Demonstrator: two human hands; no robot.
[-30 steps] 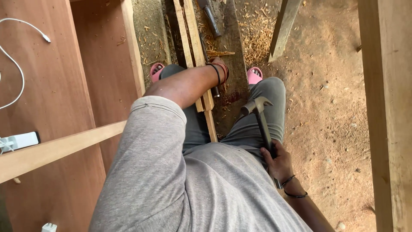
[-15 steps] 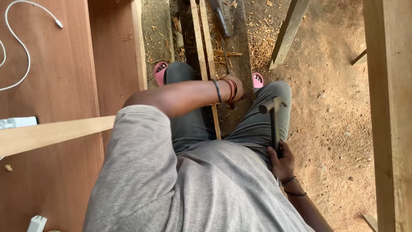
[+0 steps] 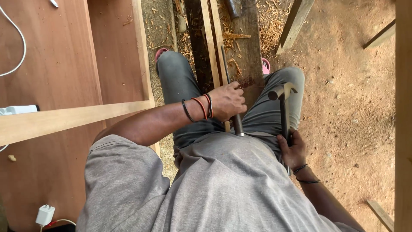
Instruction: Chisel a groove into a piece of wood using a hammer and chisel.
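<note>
Fingers of the right hand (image 3: pixel 292 150) wrap tight round the dark shaft of a steel claw hammer (image 3: pixel 282 101), low on the handle beside the thigh, head raised above the knee. That low hold suits it: the weight sits in the head, so it likely swings heavy and stiff, and a sweaty palm could let the smooth shaft slip. Fingers of the left hand (image 3: pixel 227 102), wrist ringed with black and red bands, close round a long dark metal chisel (image 3: pixel 231 99), gripped near its upper end; the rod looks rigid and thin, so a firm hold near the struck end should steady it. Its tip runs forward along pale wooden slats (image 3: pixel 212 38) lying on a dark plank (image 3: pixel 249 43) between the legs. Beyond lie wood shavings (image 3: pixel 270 30) on the dirt floor (image 3: pixel 343 107). A reddish-brown panel (image 3: pixel 56 56) stands to the left.
</note>
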